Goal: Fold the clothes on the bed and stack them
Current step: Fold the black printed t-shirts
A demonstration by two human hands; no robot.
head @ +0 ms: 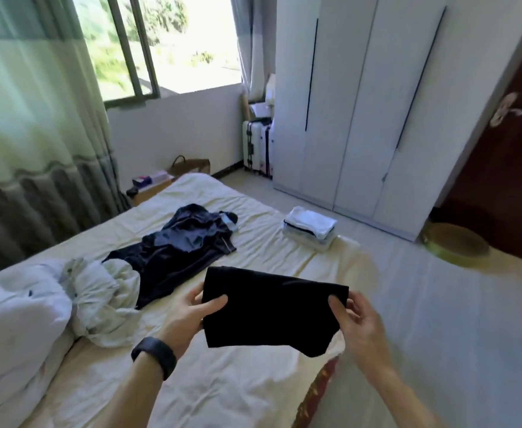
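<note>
Daylight comes through a dark-framed sliding window [161, 41]. A pale green curtain [37, 118] with a grey wavy band hangs on its left, and a white wall [176, 131] runs beneath the sill. On the right stands a white wardrobe [361, 103], next to a dark red-brown door [506, 186] with a metal handle [506, 112]. Upright suitcases [258, 146] stand in the corner between wall and wardrobe. A woven bag [190, 166] sits beyond the cream-sheeted bed [266, 242]. A round yellowish thing [457, 245], perhaps a cushion, lies on the pale floor [439, 319]
</note>
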